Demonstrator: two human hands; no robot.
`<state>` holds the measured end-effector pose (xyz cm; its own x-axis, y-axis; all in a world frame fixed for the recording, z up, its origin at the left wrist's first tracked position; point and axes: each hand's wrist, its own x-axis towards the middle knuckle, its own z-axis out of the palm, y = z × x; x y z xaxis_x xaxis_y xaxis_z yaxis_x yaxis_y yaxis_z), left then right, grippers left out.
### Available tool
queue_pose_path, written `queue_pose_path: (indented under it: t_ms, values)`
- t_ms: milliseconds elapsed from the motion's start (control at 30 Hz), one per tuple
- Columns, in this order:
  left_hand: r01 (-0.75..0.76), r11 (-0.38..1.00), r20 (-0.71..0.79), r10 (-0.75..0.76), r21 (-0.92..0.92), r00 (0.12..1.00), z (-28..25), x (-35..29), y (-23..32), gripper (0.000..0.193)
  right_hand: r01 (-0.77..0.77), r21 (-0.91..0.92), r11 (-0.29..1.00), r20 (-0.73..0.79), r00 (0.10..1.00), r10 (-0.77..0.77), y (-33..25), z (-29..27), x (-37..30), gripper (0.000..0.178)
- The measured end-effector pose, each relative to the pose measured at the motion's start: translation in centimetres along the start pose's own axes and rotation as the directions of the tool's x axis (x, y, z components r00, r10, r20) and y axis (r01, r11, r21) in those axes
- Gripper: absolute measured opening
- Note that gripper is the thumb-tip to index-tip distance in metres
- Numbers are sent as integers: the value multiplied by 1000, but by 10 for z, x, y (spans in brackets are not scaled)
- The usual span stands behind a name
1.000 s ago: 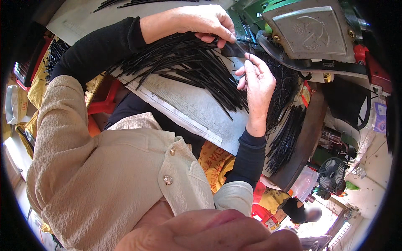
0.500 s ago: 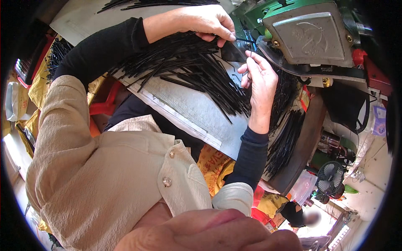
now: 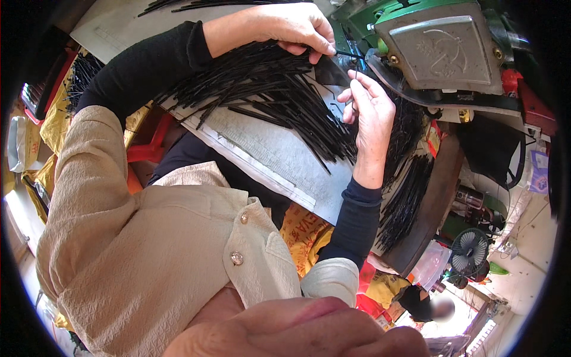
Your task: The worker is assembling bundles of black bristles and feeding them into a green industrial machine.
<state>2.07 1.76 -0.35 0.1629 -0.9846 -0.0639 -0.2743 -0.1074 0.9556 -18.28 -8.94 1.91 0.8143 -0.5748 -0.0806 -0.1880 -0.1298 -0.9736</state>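
Pale sheeting covers the worktable (image 3: 256, 135) below the green machine (image 3: 392, 11), and at the machine's near side a thin black rod (image 3: 350, 55) juts rightward from the person's left hand (image 3: 297, 27). That hand pinches the rod's end between thumb and fingertips. Just below, the right hand (image 3: 373, 110) has its thumb and forefinger drawn close together, with a thin dark sliver rising at the tips; whether it is gripped there cannot be told. Under and beside the left hand, a loose pile of black rods (image 3: 250, 77) fans across the table toward the right wrist. Above the right hand sits a grey metal plate (image 3: 441, 55) with a raised emblem, on the machine's front. Farther right, another bundle of black rods (image 3: 407, 202) lies beside a brown board (image 3: 437, 205). Beyond are a desk fan (image 3: 470, 251) and, deeper in the room, another person (image 3: 415, 302) in dark clothing. A yellow sack (image 3: 297, 232) shows below the table edge, and a red plastic stool (image 3: 148, 146) stands to the left.
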Motion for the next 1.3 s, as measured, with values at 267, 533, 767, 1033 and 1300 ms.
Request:
queue_pose_path:
  t_ms: [267,533,767,1033,1300]
  values:
    - [7,1000,48,-6,-30,999,-8,-11,20,22,0,32,999,-5,1000,0,1,-1,-1,25]
    - [-108,991,-29,110,74,993,-4,-13,19,23,-15,40,999,15,1000,14,1,-4,1,26]
    - [31,992,80,-22,-124,997,-8,-7,14,23,-24,-8,1000,8,1000,24,-2,-3,0,26]
    - [55,992,22,-53,-116,998,4,-4,10,21,-68,194,979,6,998,68,8,-5,0,27]
    - [34,981,23,-30,-192,999,9,-9,13,23,138,727,672,-266,960,91,30,-23,9,12]
